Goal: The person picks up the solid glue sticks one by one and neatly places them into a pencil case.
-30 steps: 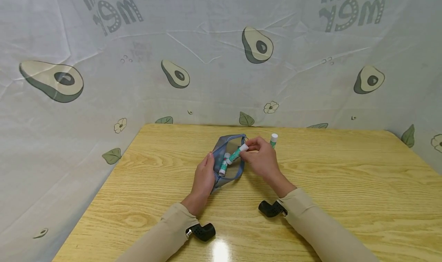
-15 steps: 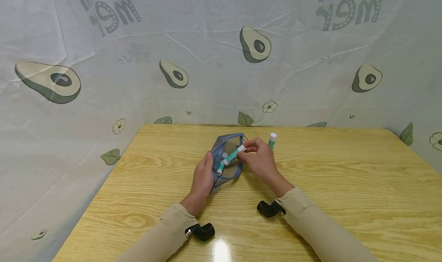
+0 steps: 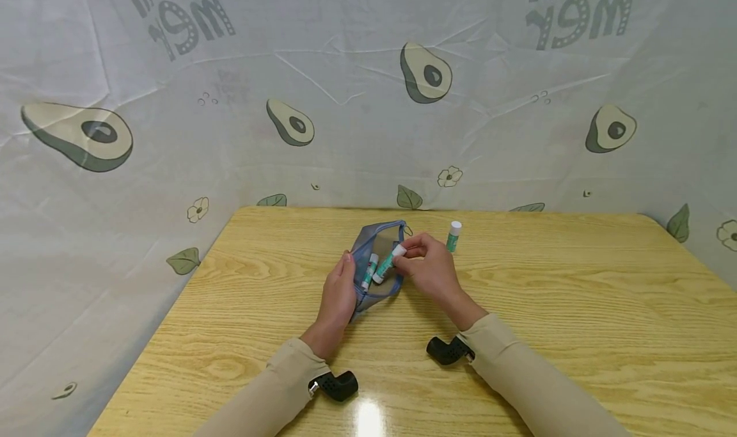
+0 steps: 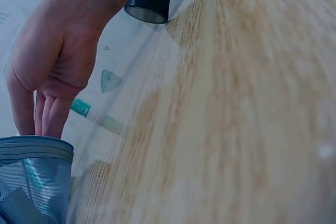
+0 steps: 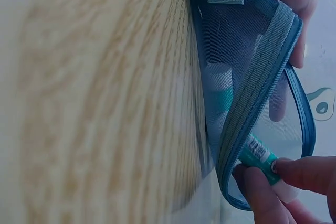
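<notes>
A blue mesh zip pouch [image 3: 384, 290] stands unzipped on the table, gripped along its left side by my left hand [image 3: 338, 293]. One green-and-white glue stick [image 3: 370, 272] lies inside, seen through the mesh in the right wrist view. My right hand [image 3: 430, 267] pinches the white-capped end of a second glue stick [image 5: 261, 155], whose lower part is within the pouch mouth. Behind my right hand a third glue stick [image 3: 453, 237] stands upright on the table. In the left wrist view the pouch's edge hides the right hand's fingertips.
The wood-grain table [image 3: 576, 309] runs back to a pale curtain [image 3: 345, 162] printed with avocados and leaves. Black wrist cameras [image 3: 340, 386] jut from both beige sleeves. A small loop [image 3: 408, 230] hangs at the pouch's far corner.
My right hand has lowered the pinched glue stick further into the pouch, a little left and down. The upright glue stick behind it shows more fully now. The left hand stays on the pouch.
</notes>
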### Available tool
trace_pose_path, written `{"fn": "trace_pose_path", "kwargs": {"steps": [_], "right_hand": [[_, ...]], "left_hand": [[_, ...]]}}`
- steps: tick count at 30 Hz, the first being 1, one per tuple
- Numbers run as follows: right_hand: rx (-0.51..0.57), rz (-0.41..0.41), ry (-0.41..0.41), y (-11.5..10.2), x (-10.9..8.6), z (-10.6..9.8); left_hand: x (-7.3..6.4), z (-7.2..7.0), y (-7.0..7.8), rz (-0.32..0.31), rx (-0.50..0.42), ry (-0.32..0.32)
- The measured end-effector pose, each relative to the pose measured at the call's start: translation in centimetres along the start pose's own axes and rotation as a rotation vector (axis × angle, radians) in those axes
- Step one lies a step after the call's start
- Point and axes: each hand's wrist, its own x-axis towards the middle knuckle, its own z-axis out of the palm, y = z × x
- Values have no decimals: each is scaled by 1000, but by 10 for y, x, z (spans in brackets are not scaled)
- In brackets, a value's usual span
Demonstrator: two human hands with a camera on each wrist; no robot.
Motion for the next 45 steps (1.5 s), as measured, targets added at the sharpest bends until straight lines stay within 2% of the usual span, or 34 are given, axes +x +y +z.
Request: {"fn": "trace_pose_path", "kwargs": {"steps": [7, 14, 21, 25, 34, 45], "right_hand": [[42, 38, -62, 1, 0, 2], [-66, 19, -55, 3, 1, -3], [108, 41, -105, 1, 5, -9], [135, 37, -108, 1, 8, -12], [125, 3, -119, -3, 9, -16], [82, -70, -95, -11, 13, -29]], "left_hand": [[0, 1, 0, 3, -5, 10], [0, 1, 0, -22, -6, 16], [2, 3, -1, -35, 5, 25], [2, 4, 0, -39, 13, 34], [2, 5, 1, -46, 18, 33], [3, 6, 3, -50, 1, 37]]}}
